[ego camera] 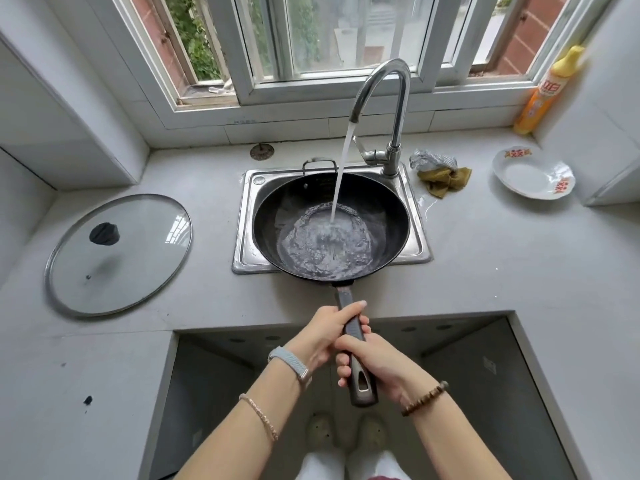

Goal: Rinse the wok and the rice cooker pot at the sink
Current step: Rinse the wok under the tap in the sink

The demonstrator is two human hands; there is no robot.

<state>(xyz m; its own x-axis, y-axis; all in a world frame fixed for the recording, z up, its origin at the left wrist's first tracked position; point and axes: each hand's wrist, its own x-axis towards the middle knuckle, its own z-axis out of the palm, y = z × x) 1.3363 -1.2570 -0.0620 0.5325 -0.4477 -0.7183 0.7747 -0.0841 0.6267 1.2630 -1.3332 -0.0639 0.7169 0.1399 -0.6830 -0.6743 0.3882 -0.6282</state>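
Two hands grip one handle (355, 344): left hand (327, 336) nearer the wok (330, 225), right hand (372, 363) behind; the wok rests over the sink (247, 220), handle pointing toward the person, under running water (341, 171).

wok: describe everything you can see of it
The wok is round, deep and black, seemingly dark metal, with a long dark handle pointing toward the person and a small metal loop at the far rim. It is mouth up over the steel sink, nearly filling it. Water from the faucet streams in and pools at the bottom. The left hand grips the handle nearer the bowl, the right hand nearer its end.
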